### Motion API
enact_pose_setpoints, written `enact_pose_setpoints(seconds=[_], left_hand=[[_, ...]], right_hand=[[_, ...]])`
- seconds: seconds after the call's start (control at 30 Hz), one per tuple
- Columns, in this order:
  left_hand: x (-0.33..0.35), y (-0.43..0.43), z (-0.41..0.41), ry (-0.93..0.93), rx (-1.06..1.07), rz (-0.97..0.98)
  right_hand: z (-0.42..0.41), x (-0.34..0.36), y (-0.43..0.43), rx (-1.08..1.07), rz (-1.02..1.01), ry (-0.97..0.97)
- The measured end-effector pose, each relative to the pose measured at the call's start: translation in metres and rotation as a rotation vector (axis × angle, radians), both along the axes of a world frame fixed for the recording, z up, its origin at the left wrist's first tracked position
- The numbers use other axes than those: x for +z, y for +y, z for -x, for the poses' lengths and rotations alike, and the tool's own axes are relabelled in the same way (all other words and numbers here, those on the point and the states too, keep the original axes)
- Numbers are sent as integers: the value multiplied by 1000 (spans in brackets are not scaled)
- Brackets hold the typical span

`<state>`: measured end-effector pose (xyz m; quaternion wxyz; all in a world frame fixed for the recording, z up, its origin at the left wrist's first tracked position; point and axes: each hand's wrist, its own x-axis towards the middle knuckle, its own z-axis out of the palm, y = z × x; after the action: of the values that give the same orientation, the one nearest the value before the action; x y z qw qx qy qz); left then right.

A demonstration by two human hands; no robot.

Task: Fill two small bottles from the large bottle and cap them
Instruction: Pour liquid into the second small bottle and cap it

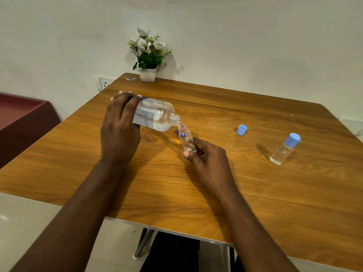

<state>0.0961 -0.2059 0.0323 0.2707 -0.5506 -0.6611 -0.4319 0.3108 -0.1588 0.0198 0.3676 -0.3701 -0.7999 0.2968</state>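
Pouring now: left hand (119, 132) has its grip wrapped around the base end of the large bottle (155, 114), tipped almost flat so the liquid runs to the neck. Long axis runs left to right, mouth pointing right and a little down, directly over the small open bottle (186, 139).

Right hand (206, 158) pinches that small bottle low on its body, fingers (187, 154) closed on the bottom end. Held low presumably to keep the mouth clear and steady it under the stream. Its long axis leans up and away from the person, mouth tilted toward the large bottle's neck, the two mouths touching or just apart; can't tell which. Looks nearly empty. Something dark blue (179, 132) shows just behind it, can't identify it.

A loose light blue cap (241, 129) sits open side up on the surface (275, 193), well to the right, likely this bottle's cap, parked within reach. Further right, the second small bottle (284, 149) stands capped with clear liquid inside, so one looks done.

Flower pot (147, 73) at the far edge, out of the way.
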Motion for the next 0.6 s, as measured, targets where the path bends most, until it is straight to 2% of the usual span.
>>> enact_pose_setpoints(seconds=[0.6], left_hand=[[0, 0, 1, 4, 10, 3]], right_hand=[[0, -1, 1, 8, 4, 13]])
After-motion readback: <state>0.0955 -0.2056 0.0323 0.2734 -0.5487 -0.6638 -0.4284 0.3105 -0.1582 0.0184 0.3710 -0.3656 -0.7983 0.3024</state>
